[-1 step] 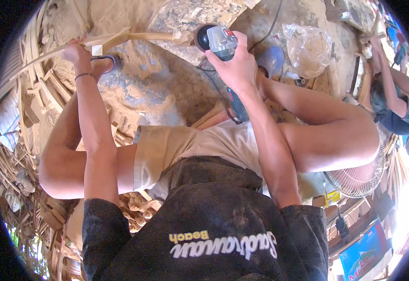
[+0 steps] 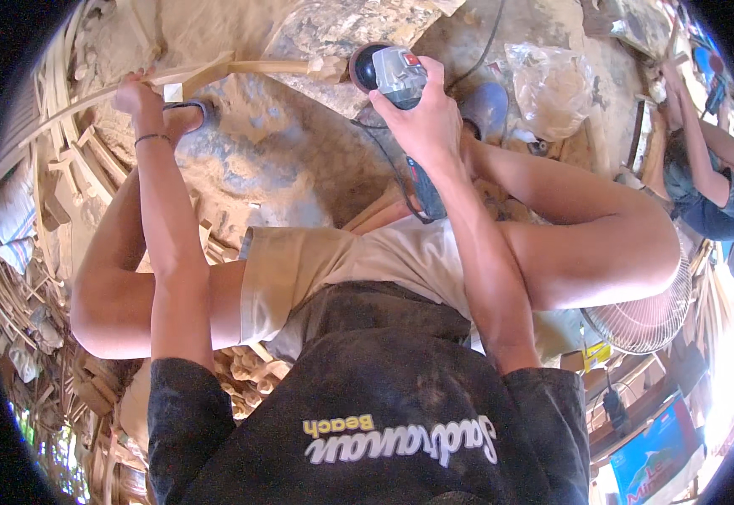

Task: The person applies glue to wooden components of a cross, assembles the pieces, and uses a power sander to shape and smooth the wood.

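- The wooden piece (image 2: 241, 71), a slim curved length of pale wood, lies across the top of the view above the dusty ground (image 2: 299, 168); its far end meets the head of the power tool (image 2: 388, 71) near the middle top.
- The left hand (image 2: 138, 94) is clenched around the wooden piece near its left part, and a foot in a sandal (image 2: 183, 118) sits just beside that hand. With only one hand and perhaps the foot steadying such a thin piece, I judge it could twist or kick away when the tool bites.
- The right hand (image 2: 427, 118) grips the grey body of the power tool from above, one-handed. If the head catches on the wood, the tool could jerk towards the bare knees or the left hand, since nothing else braces it.
- The tool's black cord (image 2: 388, 164) runs down between the legs and close under the right forearm; it could snag on a knee, or drift into the working end.
- Bare arms, bare legs and open footwear leave skin exposed to dust and flying chips.
- Loose offcuts and stacked strips (image 2: 43, 194) crowd the left side, a tripping or catching risk.
- Another person (image 2: 712, 185) works at the right edge, near enough for thrown debris to matter.
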The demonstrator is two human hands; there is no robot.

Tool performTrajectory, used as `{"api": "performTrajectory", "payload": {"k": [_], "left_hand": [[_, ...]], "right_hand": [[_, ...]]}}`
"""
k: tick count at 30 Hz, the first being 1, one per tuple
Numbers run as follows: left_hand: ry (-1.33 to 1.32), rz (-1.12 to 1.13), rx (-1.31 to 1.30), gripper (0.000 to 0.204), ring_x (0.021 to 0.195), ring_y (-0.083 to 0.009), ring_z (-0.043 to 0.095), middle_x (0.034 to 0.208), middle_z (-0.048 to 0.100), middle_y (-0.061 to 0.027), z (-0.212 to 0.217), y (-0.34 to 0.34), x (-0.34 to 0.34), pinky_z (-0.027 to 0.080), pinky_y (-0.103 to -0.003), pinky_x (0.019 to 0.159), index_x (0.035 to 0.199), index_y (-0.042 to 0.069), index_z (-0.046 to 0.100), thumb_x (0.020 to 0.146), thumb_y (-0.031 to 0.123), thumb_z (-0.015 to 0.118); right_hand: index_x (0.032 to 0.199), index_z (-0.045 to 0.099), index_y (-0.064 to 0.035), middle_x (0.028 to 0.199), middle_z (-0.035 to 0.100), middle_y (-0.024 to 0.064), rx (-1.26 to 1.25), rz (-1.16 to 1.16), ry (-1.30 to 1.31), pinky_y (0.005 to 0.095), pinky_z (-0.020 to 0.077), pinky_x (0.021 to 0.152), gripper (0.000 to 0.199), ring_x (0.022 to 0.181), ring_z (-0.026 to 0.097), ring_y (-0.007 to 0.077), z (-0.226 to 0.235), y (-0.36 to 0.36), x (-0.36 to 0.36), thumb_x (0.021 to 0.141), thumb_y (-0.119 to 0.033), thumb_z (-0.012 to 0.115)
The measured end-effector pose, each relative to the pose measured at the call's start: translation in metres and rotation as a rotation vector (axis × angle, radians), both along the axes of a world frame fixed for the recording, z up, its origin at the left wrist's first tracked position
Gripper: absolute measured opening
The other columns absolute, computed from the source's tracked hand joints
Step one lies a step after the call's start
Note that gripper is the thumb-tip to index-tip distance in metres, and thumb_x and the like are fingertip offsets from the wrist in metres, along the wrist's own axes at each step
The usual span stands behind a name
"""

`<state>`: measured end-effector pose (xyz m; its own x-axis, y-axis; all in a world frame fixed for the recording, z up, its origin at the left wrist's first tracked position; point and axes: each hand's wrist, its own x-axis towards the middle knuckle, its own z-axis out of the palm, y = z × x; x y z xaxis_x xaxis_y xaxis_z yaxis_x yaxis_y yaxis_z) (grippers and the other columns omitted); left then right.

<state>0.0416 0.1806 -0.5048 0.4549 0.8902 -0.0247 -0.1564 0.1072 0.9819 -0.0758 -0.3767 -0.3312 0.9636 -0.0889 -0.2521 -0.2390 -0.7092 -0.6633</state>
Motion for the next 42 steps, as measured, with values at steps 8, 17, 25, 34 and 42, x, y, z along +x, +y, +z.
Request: {"api": "performTrajectory", "payload": {"k": [8,17,25,34,42], "left_hand": [[0.134,-0.005,0.097,0.036,0.103,-0.0426,0.063,0.114,0.06,-0.0246,0.036,-0.033,-0.043,0.056,-0.056,0.09,0.116,-0.005,0.053,0.083,0.003,0.066],[0.563,-0.224,0.913,0.061,0.116,-0.0396,0.06,0.129,0.06,-0.0209,0.107,-0.067,-0.061,0.049,-0.048,0.102,0.135,0.0,0.051,0.081,0.012,0.076],[0.288,-1.208,1.51,0.065,0.129,-0.0381,0.057,0.139,0.059,-0.0202,0.135,-0.278,-0.065,0.047,-0.045,0.109,0.146,0.006,0.05,0.087,0.017,0.076],[0.857,-1.447,1.341,0.04,0.121,-0.0406,0.062,0.127,0.067,-0.0174,0.224,-0.282,-0.101,0.048,-0.05,0.105,0.136,0.005,0.05,0.096,0.004,0.056],[0.509,-1.186,1.448,0.035,0.128,-0.0406,0.054,0.133,0.061,-0.02,0.278,-0.281,-0.145,0.043,-0.048,0.108,0.125,0.0,0.055,0.09,0.002,0.058]], "right_hand": [[0.141,0.046,-0.0084,0.109,0.074,0.0266,0.041,-0.067,-0.021,0.0488,0.0572,0.09,0.082,0.103,0.073,0.0443,0.004,0.0,0.0,0.079,-0.044,0.087],[0.142,0.043,-0.0125,0.107,0.072,0.0309,0.061,-0.175,-0.07,0.053,0.0559,0.09,0.083,0.101,0.071,0.0491,0.016,-0.008,0.005,0.079,-0.047,0.085],[0.137,0.046,-0.0028,0.114,0.072,0.0267,0.224,-0.316,-0.087,0.0477,0.0539,0.096,0.08,0.105,0.071,0.0416,0.024,-0.022,0.009,0.079,-0.04,0.087],[0.14,0.048,-0.0027,0.113,0.069,0.0204,0.131,-0.041,-0.473,0.0416,0.0558,0.091,0.075,0.099,0.071,0.0313,0.103,-0.026,0.0,0.082,-0.027,0.088],[0.146,0.048,-0.0031,0.137,0.058,0.0162,0.131,0.242,-0.297,0.04,0.0441,0.11,0.077,0.125,0.058,0.0263,0.222,-0.006,-0.019,0.08,-0.009,0.086]]}}
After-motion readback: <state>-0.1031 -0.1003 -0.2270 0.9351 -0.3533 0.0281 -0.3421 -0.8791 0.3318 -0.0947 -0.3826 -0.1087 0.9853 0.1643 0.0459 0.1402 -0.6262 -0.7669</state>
